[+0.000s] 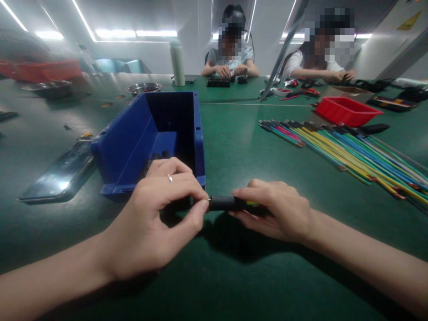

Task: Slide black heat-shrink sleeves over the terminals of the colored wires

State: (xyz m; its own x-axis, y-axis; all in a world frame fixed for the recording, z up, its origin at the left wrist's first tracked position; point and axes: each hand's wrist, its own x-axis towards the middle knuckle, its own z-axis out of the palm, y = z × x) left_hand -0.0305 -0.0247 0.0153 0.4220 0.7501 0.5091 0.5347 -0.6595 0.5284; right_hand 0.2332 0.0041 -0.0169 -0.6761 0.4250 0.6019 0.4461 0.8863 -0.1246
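Observation:
My right hand (272,207) is closed around a short black sleeve (222,203), with a bit of yellow-green wire (252,203) showing between its fingers. At the sleeve's left end, thumb and forefinger of my left hand (167,200) pinch a thin metal tip (209,200). The tip is too small to make out fully. Just behind my left hand stands a blue bin (120,151) with some black pieces (163,155) inside, partly hidden by the fingers.
Many-coloured wires (347,151) with black ends lie in a row at the right. A red tray (347,111) sits behind them. At the left is a phone (60,174). Metal bowls (143,88) and a pale bottle (177,64) stand farther back. Two people (230,53) work across the table.

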